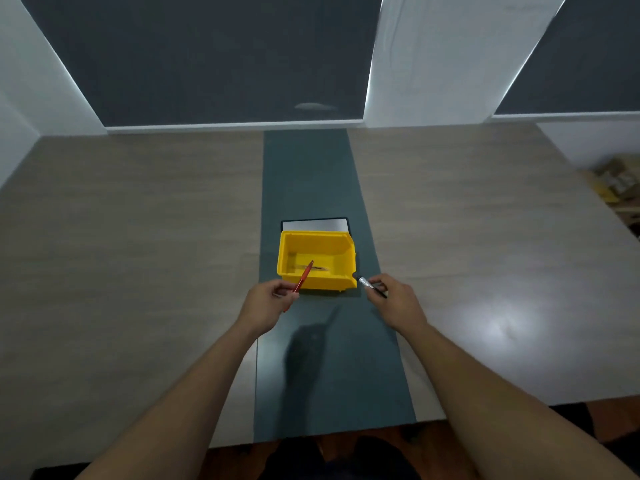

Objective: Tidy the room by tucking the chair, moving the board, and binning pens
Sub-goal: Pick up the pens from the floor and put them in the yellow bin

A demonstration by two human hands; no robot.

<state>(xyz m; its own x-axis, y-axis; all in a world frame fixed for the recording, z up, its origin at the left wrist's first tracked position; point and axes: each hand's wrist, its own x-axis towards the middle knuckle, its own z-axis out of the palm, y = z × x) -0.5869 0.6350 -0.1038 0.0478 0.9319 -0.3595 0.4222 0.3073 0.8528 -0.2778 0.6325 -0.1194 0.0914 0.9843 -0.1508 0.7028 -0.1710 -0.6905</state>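
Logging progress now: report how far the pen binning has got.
Done: one pen-like item already lies in the yellow bin. In hand: left hand holds a red pen over the bin; right hand holds a black marker beside it. Left: drop both.

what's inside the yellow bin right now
One thin brownish pen-like item lies on the floor of the yellow bin. The red pen in the left hand crosses the near wall, hiding a strip of floor.

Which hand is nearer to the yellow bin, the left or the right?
Left, narrowly. The left hand is at the yellow bin's near-left corner, its red pen reaching over the rim. The right hand holds a black marker beside the near-right corner, outside.
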